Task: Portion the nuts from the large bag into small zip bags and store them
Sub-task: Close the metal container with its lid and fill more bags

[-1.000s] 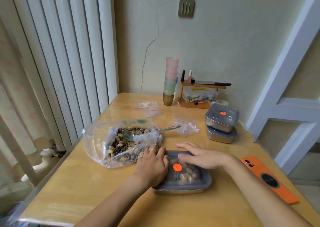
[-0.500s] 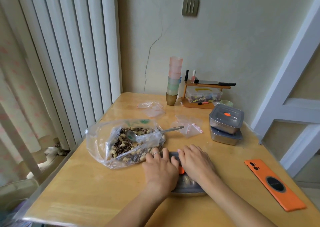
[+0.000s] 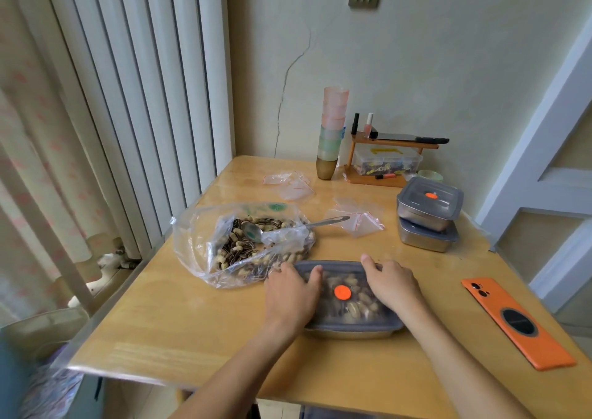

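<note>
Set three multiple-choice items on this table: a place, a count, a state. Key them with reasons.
1. The spoon lies: A in the large bag; B on the phone; C in a cup.
2. Steel boxes stacked at the far right: A one; B two; C four.
3. The near box has its lid: A on; B beside it; C lifted.
Key: A, its bowl sits among the nuts; B, one sits atop another; A, left hand and right hand rest on it in place.

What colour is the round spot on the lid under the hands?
Orange; the spot shows best in the head view.
</note>
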`<state>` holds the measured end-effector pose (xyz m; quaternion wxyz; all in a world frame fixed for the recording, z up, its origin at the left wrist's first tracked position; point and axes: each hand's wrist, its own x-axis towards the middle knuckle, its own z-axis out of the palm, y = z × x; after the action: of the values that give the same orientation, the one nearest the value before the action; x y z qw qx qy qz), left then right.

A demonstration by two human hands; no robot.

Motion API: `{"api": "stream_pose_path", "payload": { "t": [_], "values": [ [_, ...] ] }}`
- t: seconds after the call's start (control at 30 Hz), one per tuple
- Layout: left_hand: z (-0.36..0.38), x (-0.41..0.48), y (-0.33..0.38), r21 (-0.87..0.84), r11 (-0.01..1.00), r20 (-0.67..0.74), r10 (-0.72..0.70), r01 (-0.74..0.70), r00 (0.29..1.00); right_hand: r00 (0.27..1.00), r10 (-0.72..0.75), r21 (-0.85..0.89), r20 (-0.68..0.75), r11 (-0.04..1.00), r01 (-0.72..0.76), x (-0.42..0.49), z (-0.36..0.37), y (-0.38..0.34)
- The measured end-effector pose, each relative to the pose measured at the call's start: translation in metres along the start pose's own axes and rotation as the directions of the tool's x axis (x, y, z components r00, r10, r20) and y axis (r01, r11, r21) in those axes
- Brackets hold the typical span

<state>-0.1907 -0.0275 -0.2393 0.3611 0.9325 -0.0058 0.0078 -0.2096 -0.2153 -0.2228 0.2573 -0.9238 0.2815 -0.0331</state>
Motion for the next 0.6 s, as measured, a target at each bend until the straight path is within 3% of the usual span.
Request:
{"api": "stream_pose_path", "payload": {
  "t": [0.13, 0.2, 0.27, 0.4, 0.47, 0.6],
  "values": [
    [-0.003, -0.003, -0.003, -0.347, 0.938, -0.093, -0.006, -0.027, 0.996, 0.997, -0.048, 0.287, -0.063, 0.956, 0.064, -0.006, -0.005, 0.005],
    [-0.007, -0.011, -0.003, -0.444, 0.895, -0.122, -0.024, -0.033, 0.992, 0.994, -0.032, 0.505, -0.106, 0.859, 0.082, -0.015, -0.008, 0.008],
    [-0.011, -0.016, -0.003, -0.500, 0.866, -0.094, -0.047, -0.007, 0.994, 0.999, -0.015, 0.621, -0.043, 0.783, 0.039, -0.026, -0.009, 0.010],
    [-0.013, -0.017, 0.000, -0.533, 0.846, -0.063, -0.037, -0.002, 0.997, 0.996, -0.046, 0.710, 0.075, 0.704, -0.021, -0.044, -0.010, 0.006],
    [-0.014, -0.016, 0.000, -0.545, 0.838, -0.058, -0.010, -0.023, 0.998, 0.997, -0.069, 0.731, 0.039, 0.682, 0.018, -0.047, -0.011, 0.003],
    [-0.017, -0.012, -0.004, -0.534, 0.839, -0.090, 0.065, -0.104, 0.994, 0.994, -0.064, 0.656, -0.090, 0.747, 0.107, -0.049, -0.005, 0.001]
  ]
}}
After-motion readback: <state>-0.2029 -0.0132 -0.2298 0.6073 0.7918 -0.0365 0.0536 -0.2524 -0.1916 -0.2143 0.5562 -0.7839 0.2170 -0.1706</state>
